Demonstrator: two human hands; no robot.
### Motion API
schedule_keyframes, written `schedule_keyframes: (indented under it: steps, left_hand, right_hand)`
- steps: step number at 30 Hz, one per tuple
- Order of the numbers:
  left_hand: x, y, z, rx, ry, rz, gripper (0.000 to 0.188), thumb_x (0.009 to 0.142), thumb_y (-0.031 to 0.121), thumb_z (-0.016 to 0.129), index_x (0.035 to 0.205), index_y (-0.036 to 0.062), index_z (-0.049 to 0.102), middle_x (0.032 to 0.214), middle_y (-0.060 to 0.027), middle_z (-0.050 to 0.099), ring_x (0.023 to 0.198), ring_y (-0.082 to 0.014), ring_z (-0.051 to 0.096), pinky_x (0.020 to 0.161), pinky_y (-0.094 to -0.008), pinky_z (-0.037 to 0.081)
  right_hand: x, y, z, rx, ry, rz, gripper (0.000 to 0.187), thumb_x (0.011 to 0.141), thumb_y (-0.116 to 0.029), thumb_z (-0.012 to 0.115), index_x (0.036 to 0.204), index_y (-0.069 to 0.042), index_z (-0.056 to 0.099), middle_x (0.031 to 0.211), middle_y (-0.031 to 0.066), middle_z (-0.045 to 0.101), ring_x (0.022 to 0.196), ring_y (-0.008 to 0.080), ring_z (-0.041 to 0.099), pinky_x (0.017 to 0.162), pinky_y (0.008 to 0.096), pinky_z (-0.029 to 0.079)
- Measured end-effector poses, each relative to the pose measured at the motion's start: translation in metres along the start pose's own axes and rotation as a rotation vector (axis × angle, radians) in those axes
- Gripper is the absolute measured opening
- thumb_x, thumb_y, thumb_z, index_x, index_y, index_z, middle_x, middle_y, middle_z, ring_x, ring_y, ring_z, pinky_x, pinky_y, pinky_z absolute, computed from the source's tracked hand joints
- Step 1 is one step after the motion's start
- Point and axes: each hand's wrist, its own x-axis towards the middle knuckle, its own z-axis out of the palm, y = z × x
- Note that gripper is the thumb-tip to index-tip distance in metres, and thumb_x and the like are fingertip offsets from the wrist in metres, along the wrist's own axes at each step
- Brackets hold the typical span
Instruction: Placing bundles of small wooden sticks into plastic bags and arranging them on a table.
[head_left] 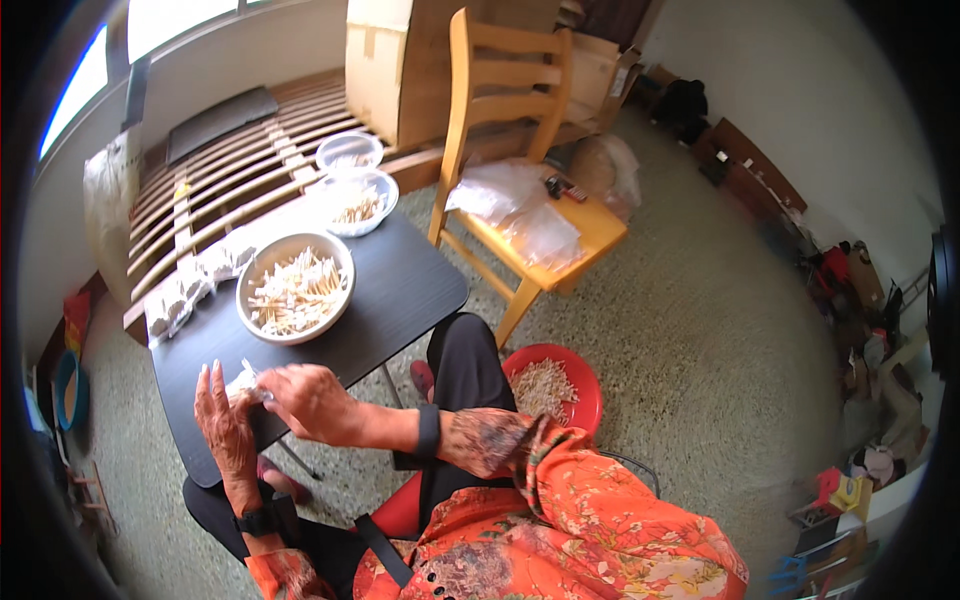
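A small clear plastic bag (243, 383) with whitish contents is between my hands, low over the near edge of the dark table (400, 290). My left hand (228, 428) grips its left side, with two fingers stretched up past it. The bent fingers of my right hand (308, 402) close on the bag's right side; their tips are partly hidden. Just beyond my hands stands a pale bowl (245, 318) heaped with cotton swabs (298, 290). Several filled plastic packets (190, 290) lie along the table's far left side.
Two clear plastic bowls, a nearer one (385, 212) with swabs and a farther one (348, 142), stand beyond the pale bowl. Plastic bags (510, 205) lie on a wooden chair (600, 237) to the right. A red basin (590, 385) of small white pieces sits on the floor beside my leg.
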Motion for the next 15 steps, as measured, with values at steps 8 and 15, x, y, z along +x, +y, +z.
schedule_keyframes:
  steps: [8, 15]
  left_hand:
    - [-0.018, -0.018, -0.009, -0.017, 0.138, -0.004, 0.031, 0.086, 0.012, 0.06, 0.114, -0.0012, 0.056, 0.124, -0.0191, 0.052, 0.117, -0.0346, 0.048, 0.099, -0.0429, 0.037]
    - [0.006, 0.041, -0.047, -0.282, 0.449, 0.261, 0.02, 0.083, -0.001, 0.06, 0.103, 0.0009, 0.061, 0.104, -0.0152, 0.06, 0.098, -0.0306, 0.058, 0.086, -0.038, 0.046]
  right_hand:
    - [-0.092, -0.035, -0.096, -0.052, -0.479, 0.071, 0.02, 0.08, -0.018, 0.065, 0.087, -0.004, 0.054, 0.08, 0.0113, 0.057, 0.077, 0.0295, 0.061, 0.067, 0.0383, 0.049]
    - [-0.163, -0.054, -0.175, -0.183, -0.205, 0.265, 0.007, 0.08, -0.007, 0.061, 0.082, 0.0, 0.06, 0.084, 0.0118, 0.062, 0.08, 0.0275, 0.061, 0.074, 0.0348, 0.05]
